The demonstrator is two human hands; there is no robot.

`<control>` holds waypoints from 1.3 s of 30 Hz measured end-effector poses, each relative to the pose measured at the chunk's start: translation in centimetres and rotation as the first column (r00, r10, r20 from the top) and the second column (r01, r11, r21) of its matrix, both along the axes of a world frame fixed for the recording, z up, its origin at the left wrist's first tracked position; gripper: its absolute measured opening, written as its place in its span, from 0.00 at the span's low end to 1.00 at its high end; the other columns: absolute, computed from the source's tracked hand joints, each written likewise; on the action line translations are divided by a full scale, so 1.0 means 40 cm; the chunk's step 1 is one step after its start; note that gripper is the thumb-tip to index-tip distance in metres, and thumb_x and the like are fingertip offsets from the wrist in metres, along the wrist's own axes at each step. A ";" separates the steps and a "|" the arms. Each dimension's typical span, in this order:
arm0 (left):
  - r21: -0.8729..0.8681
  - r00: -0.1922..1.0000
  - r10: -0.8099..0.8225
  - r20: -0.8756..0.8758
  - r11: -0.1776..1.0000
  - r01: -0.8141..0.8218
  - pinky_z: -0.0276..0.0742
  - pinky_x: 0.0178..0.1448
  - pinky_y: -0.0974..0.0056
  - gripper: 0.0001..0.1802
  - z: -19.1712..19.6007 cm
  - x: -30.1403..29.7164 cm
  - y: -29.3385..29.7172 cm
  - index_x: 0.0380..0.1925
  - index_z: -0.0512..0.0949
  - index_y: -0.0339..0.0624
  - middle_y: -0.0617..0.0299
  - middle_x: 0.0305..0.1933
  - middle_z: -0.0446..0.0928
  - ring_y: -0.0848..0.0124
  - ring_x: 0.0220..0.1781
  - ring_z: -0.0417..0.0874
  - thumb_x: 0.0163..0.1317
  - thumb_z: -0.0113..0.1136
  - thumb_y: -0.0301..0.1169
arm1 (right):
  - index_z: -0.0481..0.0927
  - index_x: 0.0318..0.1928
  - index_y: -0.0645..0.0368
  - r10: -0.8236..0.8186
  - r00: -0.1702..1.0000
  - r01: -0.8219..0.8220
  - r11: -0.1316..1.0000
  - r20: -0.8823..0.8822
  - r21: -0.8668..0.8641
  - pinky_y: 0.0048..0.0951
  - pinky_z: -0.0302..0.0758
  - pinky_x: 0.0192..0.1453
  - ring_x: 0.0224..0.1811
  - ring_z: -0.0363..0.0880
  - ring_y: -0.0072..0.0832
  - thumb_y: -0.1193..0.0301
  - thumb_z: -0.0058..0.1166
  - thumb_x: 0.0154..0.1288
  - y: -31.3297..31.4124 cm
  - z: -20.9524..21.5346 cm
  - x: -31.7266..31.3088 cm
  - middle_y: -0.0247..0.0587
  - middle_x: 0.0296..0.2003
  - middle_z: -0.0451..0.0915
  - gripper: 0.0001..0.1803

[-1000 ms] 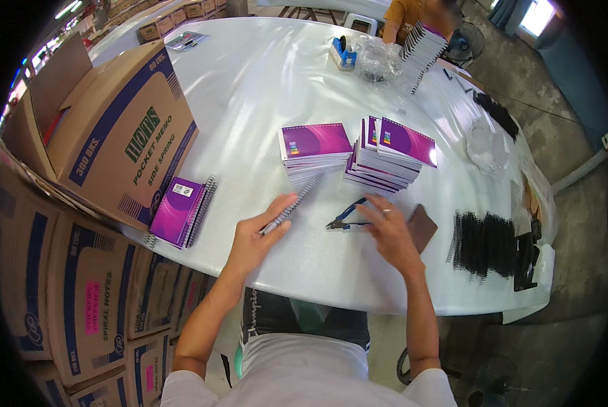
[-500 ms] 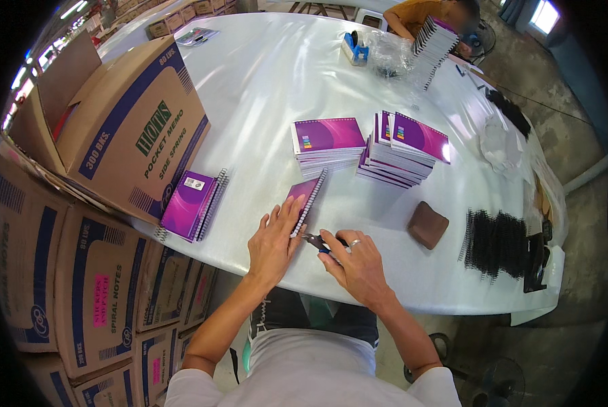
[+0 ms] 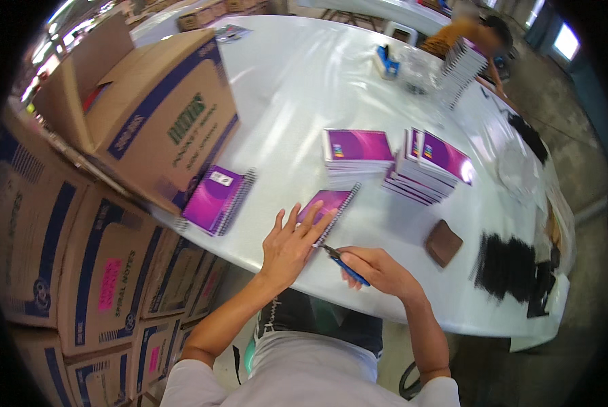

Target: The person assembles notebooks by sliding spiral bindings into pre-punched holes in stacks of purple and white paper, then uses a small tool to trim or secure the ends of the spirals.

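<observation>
A small purple spiral notebook [image 3: 332, 201] lies on the white table in front of me, its wire binding along the right side. My left hand [image 3: 289, 245] rests on the notebook with fingers stretched and spread, pressing it to the table. In my right hand [image 3: 380, 268] is a pair of pliers with blue handles [image 3: 353, 273]. The jaws of the pliers are at the near end of the spiral binding; whether they touch the wire I cannot tell.
Left of me lie bound notebooks [image 3: 215, 197] beside a large carton [image 3: 172, 112]. Beyond my hands stand two notebook stacks [image 3: 358, 146] [image 3: 429, 166]. A brown block [image 3: 443, 243] and black binding coils [image 3: 504, 266] lie to the right. Across the table, a person sits near a tall notebook pile [image 3: 461, 73].
My right hand has turned, so the blue handles now show below the fingers. The pliers' jaws stay by the notebook's near corner. The whole view has shifted, moving the scene rightward.
</observation>
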State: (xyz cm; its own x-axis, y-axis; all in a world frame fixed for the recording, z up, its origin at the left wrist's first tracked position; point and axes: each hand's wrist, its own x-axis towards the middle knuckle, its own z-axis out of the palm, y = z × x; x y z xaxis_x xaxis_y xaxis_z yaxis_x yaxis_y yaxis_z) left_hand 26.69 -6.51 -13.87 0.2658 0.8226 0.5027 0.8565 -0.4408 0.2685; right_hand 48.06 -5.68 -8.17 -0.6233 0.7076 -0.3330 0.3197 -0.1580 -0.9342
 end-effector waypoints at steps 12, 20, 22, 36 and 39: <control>-0.539 0.997 0.025 -0.069 0.840 -0.059 0.35 0.77 0.31 0.52 0.093 -0.463 -0.010 0.69 0.66 0.63 0.61 0.76 0.58 0.48 0.80 0.43 0.38 0.63 0.62 | 0.80 0.54 0.58 -0.649 0.678 -0.097 0.388 0.346 0.917 0.41 0.71 0.49 0.45 0.74 0.41 0.63 0.55 0.69 0.058 -0.174 0.175 0.45 0.45 0.78 0.18; -0.160 0.985 -0.115 -0.131 0.983 0.094 0.43 0.80 0.44 0.51 0.159 -0.175 0.156 0.74 0.55 0.52 0.59 0.79 0.50 0.55 0.81 0.46 0.52 0.64 0.54 | 0.76 0.59 0.56 -0.701 0.607 -0.237 0.289 0.374 0.928 0.52 0.63 0.64 0.59 0.68 0.45 0.65 0.57 0.65 0.119 -0.224 0.222 0.48 0.56 0.72 0.22; -0.089 0.985 -0.138 -0.100 0.988 0.129 0.46 0.79 0.43 0.49 0.118 -0.044 0.258 0.74 0.52 0.50 0.58 0.79 0.51 0.56 0.80 0.47 0.56 0.66 0.49 | 0.74 0.60 0.55 -0.729 0.584 -0.288 0.226 0.358 0.931 0.54 0.61 0.67 0.62 0.67 0.46 0.66 0.59 0.63 0.113 -0.200 0.186 0.49 0.60 0.69 0.25; -0.058 0.962 -0.105 -0.252 0.994 0.093 0.66 0.71 0.46 0.29 0.101 0.070 0.353 0.63 0.71 0.55 0.68 0.65 0.73 0.59 0.68 0.71 0.60 0.62 0.40 | 0.78 0.51 0.66 -0.486 0.833 0.553 0.720 -0.264 0.419 0.37 0.74 0.57 0.53 0.77 0.41 0.69 0.62 0.63 0.049 -0.128 0.152 0.49 0.54 0.76 0.19; 0.001 0.914 -0.217 -0.343 0.973 0.232 0.61 0.74 0.45 0.31 0.101 0.055 0.239 0.65 0.69 0.57 0.68 0.69 0.70 0.56 0.72 0.66 0.60 0.61 0.41 | 0.77 0.49 0.70 -0.671 0.512 0.415 0.740 -0.536 -0.530 0.29 0.78 0.51 0.47 0.80 0.33 0.72 0.61 0.65 0.089 -0.112 0.148 0.44 0.51 0.78 0.17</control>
